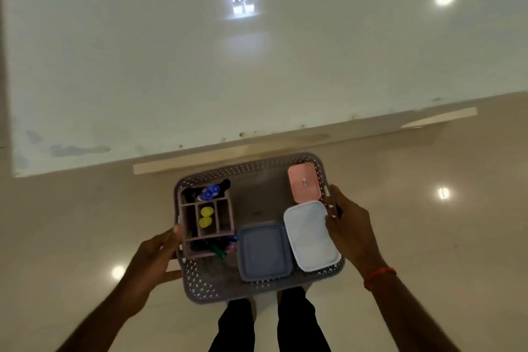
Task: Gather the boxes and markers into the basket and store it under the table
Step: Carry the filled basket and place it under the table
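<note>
Pale floor (pixel 445 240) lies under you, table (pixel 171 66) edge just ahead. Your left hand (pixel 154 257) and right hand (pixel 351 226) each grip a side of the basket (pixel 217 286), holding it level so the boxes (pixel 264 250) and markers (pixel 210 194) stay inside.

Basket (pixel 211 283): grey plastic, lattice-perforated walls, matt.
Divided caddy (pixel 194 220): mauve plastic, smooth walls, matt.
Pink box (pixel 304 183), white box (pixel 311 237), blue-grey box (pixel 264 251): plastic lids, smooth, faint satin sheen.
Marker caps (pixel 211 191): plastic, slightly shiny.
Table top (pixel 200 66): white, smooth, highly glossy, mirrors the lamps. Its front edge is chipped and stained, with smeared patches toward the left corner.
Floor (pixel 428 237): beige, polished, glossy, with sharp lamp reflections.
Wrist band (pixel 378 276): red thread.
Trousers (pixel 297 323): dark cloth, matt.
</note>
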